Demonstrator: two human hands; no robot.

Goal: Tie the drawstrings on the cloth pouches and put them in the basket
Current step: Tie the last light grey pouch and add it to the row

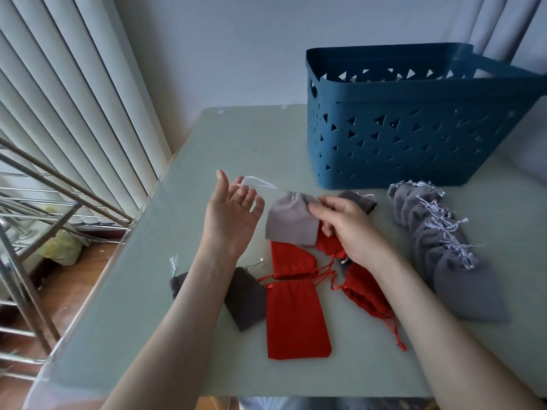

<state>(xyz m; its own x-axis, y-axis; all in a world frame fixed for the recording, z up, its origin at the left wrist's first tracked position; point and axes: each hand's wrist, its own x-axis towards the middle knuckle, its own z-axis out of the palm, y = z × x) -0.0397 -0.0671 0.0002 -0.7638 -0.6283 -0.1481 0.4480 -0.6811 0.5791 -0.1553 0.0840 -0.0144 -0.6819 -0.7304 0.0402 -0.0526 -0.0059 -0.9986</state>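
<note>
Now the right hand [343,229] pinches the neck of the grey pouch [291,221] over the tabletop's middle, and the left hand [233,214], fingers half curled, hooks the cord [260,184]. Best to hold the neck firm and draw the cord taut leftward before knotting. The basket [414,143] stands at the far right corner.

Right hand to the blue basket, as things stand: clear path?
Probably yes. The basket stands just beyond the right hand, open-topped, with only a flat dark pouch lying between. The hand pinches the light grey pouch and must lift over the rim.
</note>
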